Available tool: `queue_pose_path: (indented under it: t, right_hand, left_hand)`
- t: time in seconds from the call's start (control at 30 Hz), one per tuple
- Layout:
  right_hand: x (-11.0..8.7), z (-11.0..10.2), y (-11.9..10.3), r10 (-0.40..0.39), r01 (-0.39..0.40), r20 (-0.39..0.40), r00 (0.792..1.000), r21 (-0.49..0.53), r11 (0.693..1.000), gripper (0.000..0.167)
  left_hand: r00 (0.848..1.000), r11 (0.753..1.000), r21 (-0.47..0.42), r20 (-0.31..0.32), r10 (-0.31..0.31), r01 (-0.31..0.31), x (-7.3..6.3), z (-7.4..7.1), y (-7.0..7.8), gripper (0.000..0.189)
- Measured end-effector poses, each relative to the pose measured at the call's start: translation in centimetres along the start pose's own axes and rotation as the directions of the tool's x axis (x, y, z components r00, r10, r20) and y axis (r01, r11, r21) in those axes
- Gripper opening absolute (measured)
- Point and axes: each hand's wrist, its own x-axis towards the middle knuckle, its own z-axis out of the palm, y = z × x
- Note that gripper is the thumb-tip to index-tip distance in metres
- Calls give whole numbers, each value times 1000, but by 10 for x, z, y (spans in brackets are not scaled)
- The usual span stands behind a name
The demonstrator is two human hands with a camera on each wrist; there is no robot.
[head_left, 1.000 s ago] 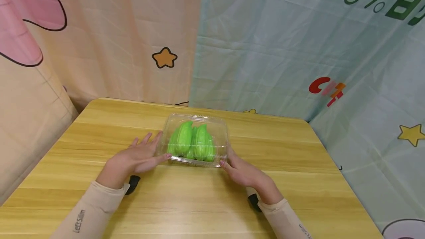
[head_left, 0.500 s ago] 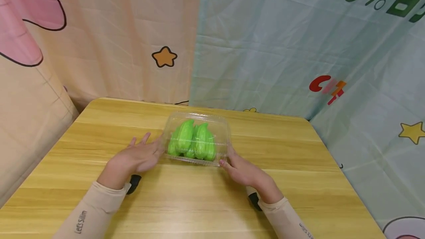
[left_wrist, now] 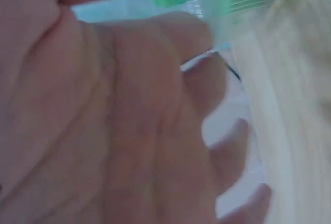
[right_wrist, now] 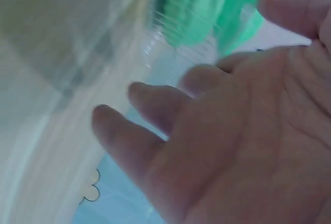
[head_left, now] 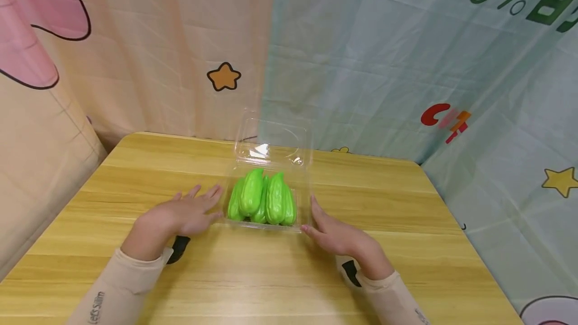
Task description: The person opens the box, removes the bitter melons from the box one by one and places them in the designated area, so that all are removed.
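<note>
A clear plastic clamshell box (head_left: 264,225) stands on the wooden table with its lid (head_left: 275,137) tilted up at the back. Several glossy green ribbed fruits, much like star fruit (head_left: 275,199), lie side by side in its base. My left hand (head_left: 180,217) is spread at the box's left side, with thumb and fingertips close to the wall. At the right side, my right hand (head_left: 336,232) has straight fingers along the wall and its thumb by the front corner. Both wrist views show the palms, with green fruit (right_wrist: 194,14) behind clear plastic at the upper edge.
Pale wood-grain table (head_left: 266,285) extends around the box to both sides and the front. Behind its far edge hang a peach curtain (head_left: 158,54) and a pale blue curtain (head_left: 352,74) with printed figures, the blue one continuing along the right.
The box's lid has swung from closed to raised at the back, uncovering the green fruits. My left thumb has left the front edge, and both hands now lie slightly farther apart.
</note>
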Motion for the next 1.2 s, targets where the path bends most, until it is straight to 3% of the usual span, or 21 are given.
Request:
queue_pose_path:
  t: [0.17,0.3,0.47,0.67,0.93,1.2]
  right_hand:
    - [-10,-9,-3,23,-23,82,996,1,1000,84]
    - [-18,-15,-7,67,-65,120,991,-21,998,84]
    - [-21,-17,-12,71,-66,113,991,-47,997,84]
    - [-22,-17,-16,73,-66,99,992,-70,995,84]
    - [-22,-19,-15,56,-51,45,997,-105,993,87]
    - [-20,-25,-10,26,-27,-50,998,-26,999,89]
  left_hand:
    - [999,999,-1,18,48,-48,-11,-6,3,74]
    - [990,989,-58,-44,132,-134,-13,-10,2,86]
    - [956,956,-118,-156,250,-269,3,-9,-9,120]
    - [928,909,-211,-184,324,-359,32,-1,-24,140]
    - [909,869,-287,-233,345,-403,49,14,-40,146]
    - [918,830,-395,-220,330,-394,53,23,-49,148]
